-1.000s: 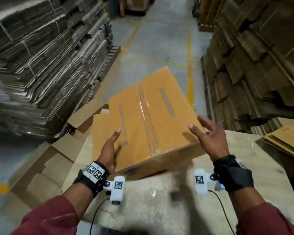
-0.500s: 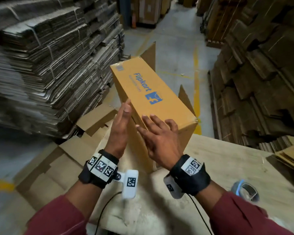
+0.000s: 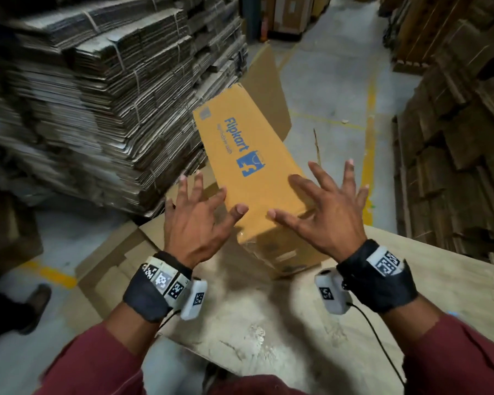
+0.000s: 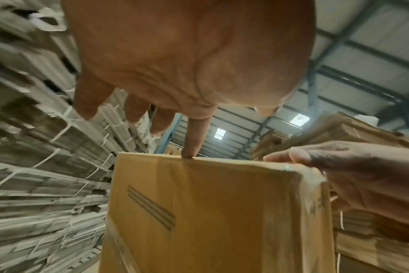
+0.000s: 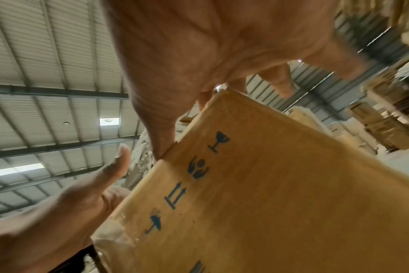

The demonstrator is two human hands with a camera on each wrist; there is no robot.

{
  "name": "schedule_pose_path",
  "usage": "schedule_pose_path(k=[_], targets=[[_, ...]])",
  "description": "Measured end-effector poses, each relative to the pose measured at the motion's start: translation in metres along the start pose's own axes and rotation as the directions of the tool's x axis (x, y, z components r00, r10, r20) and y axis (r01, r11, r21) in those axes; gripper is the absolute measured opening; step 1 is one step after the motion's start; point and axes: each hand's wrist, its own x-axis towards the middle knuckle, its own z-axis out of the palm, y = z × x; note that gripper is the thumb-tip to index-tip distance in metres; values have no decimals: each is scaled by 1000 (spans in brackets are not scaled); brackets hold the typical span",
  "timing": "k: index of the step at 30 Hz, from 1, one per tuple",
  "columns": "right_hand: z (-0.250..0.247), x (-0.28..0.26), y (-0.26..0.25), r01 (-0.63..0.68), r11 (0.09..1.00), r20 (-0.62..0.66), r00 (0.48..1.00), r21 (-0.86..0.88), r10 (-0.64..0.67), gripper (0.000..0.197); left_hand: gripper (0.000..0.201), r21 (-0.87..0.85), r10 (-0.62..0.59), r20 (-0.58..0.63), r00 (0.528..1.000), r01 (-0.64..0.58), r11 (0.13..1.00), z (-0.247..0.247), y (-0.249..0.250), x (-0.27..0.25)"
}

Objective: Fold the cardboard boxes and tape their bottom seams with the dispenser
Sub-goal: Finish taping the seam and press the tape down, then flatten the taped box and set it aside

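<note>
Both hands are spread wide with straight fingers and grip nothing: the left hand (image 3: pixel 196 223) sits at the lower centre of the head view, the right hand (image 3: pixel 330 212) just to its right. Between and beyond them lies the cardboard box (image 3: pixel 251 166), tilted, its long axis running from the hands up and away toward the upper centre of the frame. Its near end is over the far edge of the desk (image 3: pixel 268 317). In the wrist views a left fingertip and the right thumb touch the box's near top edge, so the two hands seem equally near. Clear tape shows across the box's near end; its flaps (image 3: pixel 268 89) stand open at the far end, and the inside is hidden. Judging by this, the taped box is ready to be set aside.
</note>
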Motion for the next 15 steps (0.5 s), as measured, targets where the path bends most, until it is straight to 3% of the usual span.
schedule_pose_path(k=[4,10,13,15], targets=[[10,-3,-17,126,965,28,990,229,-135,90,111,61,18,4,1000,-19,998,-7,-20,-15],[14,-5,-30,301,932,153,930,201,-333,89,128,-36,61,183,981,-55,998,-5,-27,-25],[29,-12,-19,416,899,214,874,137,-437,87,104,-224,68,302,951,1,975,21,-28,-46],[45,-22,-9,484,870,190,850,89,-492,78,93,-347,72,341,937,54,936,44,-30,-59]])
